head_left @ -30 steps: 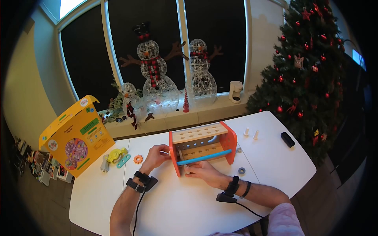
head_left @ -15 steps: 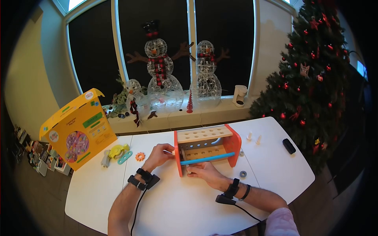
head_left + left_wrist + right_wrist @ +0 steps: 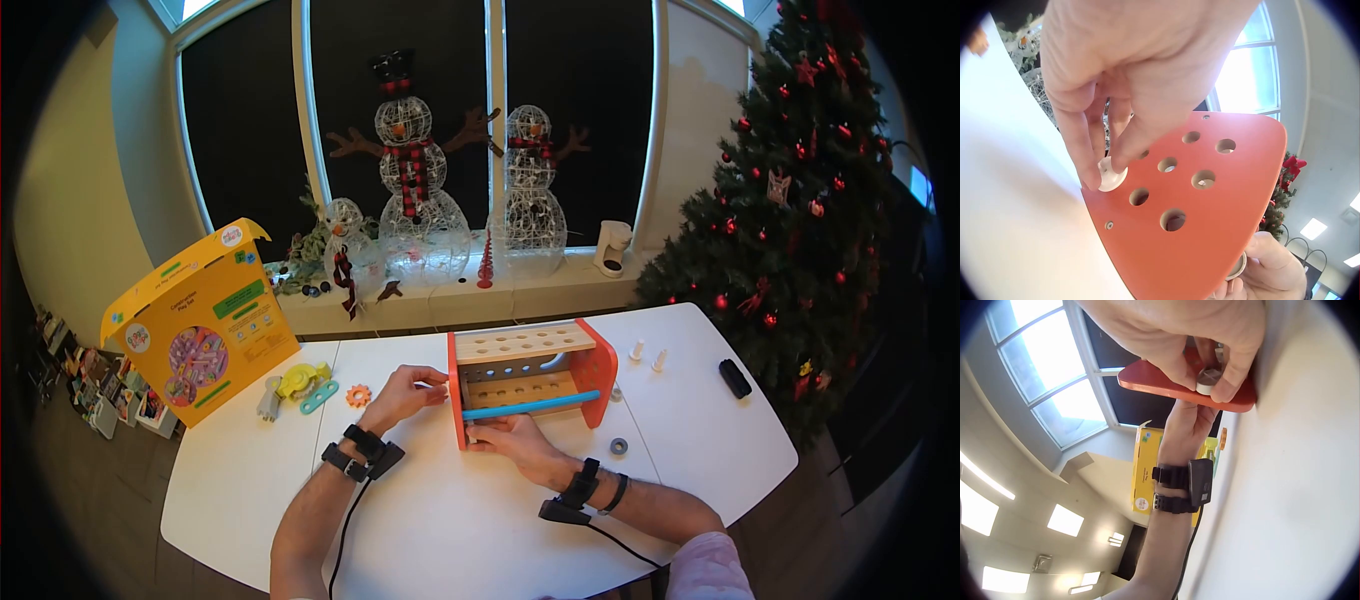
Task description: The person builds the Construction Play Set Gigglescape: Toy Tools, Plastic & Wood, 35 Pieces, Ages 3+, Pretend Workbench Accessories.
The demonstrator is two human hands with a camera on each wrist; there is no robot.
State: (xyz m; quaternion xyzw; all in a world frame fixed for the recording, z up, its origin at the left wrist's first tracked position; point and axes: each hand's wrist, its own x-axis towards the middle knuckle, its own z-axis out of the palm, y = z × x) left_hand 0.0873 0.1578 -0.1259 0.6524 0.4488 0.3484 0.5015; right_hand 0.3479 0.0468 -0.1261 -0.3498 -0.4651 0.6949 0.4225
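Note:
A toy workbench [image 3: 525, 341] with red side panels, holed wooden shelves and a blue bar [image 3: 530, 405] stands on the white table. At the outer face of its left red panel [image 3: 1210, 206], my left hand [image 3: 402, 395] pinches the round white head of a bolt [image 3: 1111, 176] between thumb and fingers, low near the panel's edge. On the inner side, under the blue bar, my right hand [image 3: 520, 445] holds a grey nut [image 3: 1207, 380] between thumb and fingers, close to that same panel. The bolt's shaft is hidden.
Left of the workbench lie an orange gear [image 3: 359, 396], a teal holed strip [image 3: 319, 398] and yellow and grey toy parts, by a yellow box [image 3: 200, 330]. To the right are a loose grey nut [image 3: 619, 447], two pale bolts [image 3: 648, 355] and a black object [image 3: 734, 378].
The head view has shifted, so the table's things sit slightly further right in it. Both hands stay at the left panel; the right fingers now lie closer against its inner side.

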